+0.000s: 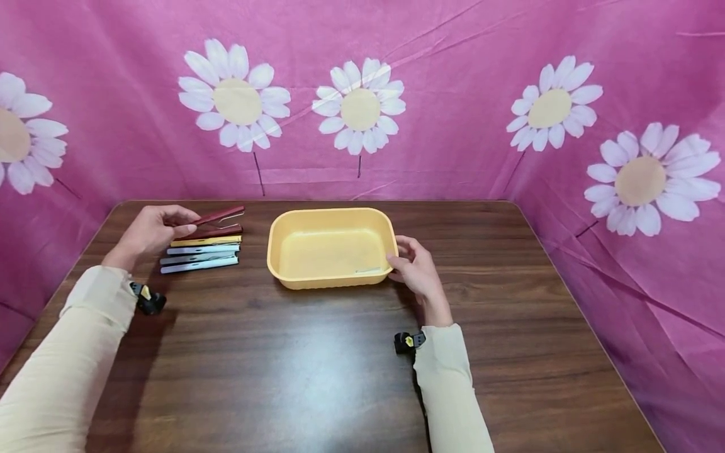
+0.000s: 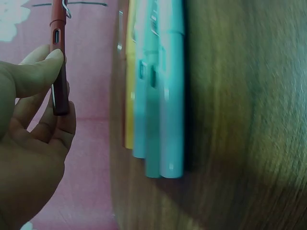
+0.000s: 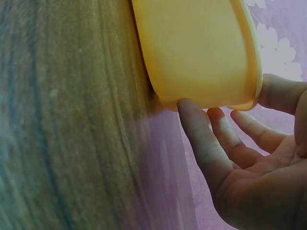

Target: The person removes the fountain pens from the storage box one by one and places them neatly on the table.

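My left hand (image 1: pixel 154 229) pinches a dark red capped pen (image 2: pixel 59 93) with a wire clip between thumb and fingers. It holds the pen just above a row of pens at the left of the table. In that row lie another dark red pen (image 1: pixel 212 233), a yellow pen (image 1: pixel 206 241) and several pale blue and greenish pens (image 2: pixel 171 105), side by side. At the right end of a yellow plastic tray (image 1: pixel 331 212), my right hand (image 1: pixel 418 267) grips the wall. Its thumb is at the rim and its fingers touch the outer side (image 3: pixel 196 62).
A small pale strip (image 1: pixel 368 271) shows inside the tray near its front right corner. The brown wood-grain table (image 1: pixel 317 371) reaches back to a pink cloth (image 1: pixel 442 157) with white daisies, which also hangs along both sides.
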`<state>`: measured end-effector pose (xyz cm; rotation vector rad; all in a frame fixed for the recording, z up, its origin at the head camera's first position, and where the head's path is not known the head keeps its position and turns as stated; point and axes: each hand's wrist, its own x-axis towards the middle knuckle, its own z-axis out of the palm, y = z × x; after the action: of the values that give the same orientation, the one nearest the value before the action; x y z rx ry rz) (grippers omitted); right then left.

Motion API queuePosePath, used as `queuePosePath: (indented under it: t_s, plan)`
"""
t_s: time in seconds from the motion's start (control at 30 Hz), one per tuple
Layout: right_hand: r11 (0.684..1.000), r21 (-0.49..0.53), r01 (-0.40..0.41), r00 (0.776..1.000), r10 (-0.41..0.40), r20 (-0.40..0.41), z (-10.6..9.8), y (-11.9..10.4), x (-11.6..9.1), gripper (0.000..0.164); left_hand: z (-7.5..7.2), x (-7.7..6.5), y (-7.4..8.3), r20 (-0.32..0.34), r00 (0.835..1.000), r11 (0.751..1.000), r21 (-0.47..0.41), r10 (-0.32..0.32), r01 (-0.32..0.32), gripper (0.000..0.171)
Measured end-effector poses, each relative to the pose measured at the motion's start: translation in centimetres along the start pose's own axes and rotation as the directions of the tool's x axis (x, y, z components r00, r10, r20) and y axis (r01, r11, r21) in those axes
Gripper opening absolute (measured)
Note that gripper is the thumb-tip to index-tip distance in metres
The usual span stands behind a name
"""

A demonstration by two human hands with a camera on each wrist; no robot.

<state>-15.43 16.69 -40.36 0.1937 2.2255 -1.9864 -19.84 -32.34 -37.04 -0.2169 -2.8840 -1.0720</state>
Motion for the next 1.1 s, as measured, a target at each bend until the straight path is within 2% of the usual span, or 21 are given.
queuePosePath:
  t_s: [0.27, 0.4, 0.5, 0.6, 0.9, 1.1]
  plan:
    - [1.000, 0.001, 0.023, 1.000, -0.023, 0.001, 0.1, 0.0, 0.1, 0.046, 0.2, 0.7, -1.8, 0.010, 0.999, 0.999, 0.026, -0.041, 0.041, 0.024]
    - [1.000, -0.005, 0.023, 1.000, -0.023, 0.001, 0.1, -0.1, 0.1, 0.047, 0.3, 1.0, -2.5, -0.002, 0.999, 0.999, 0.006, -0.046, 0.046, 0.023]
    - [1.000, -0.003, 0.026, 1.000, -0.026, -0.004, 0.0, -0.1, 0.1, 0.046, 0.6, 1.1, -3.0, 0.014, 0.997, 0.997, -0.027, -0.077, 0.077, 0.026]
    - [1.000, -0.001, 0.026, 1.000, -0.026, -0.001, -0.1, 0.0, 0.0, 0.046, 1.0, 1.2, -3.5, 0.037, 0.995, 0.995, -0.024, -0.095, 0.096, 0.029]
    - [1.000, -0.008, 0.024, 1.000, -0.025, -0.008, -0.3, 0.2, -0.1, 0.046, 1.6, 1.8, -4.4, 0.079, 0.993, 0.996, -0.016, -0.090, 0.091, 0.030]
    - [1.000, -0.015, 0.027, 1.000, -0.027, -0.008, -0.1, 0.2, -0.1, 0.046, 1.8, 2.0, -4.9, 0.077, 0.993, 0.996, -0.024, -0.084, 0.086, 0.030]
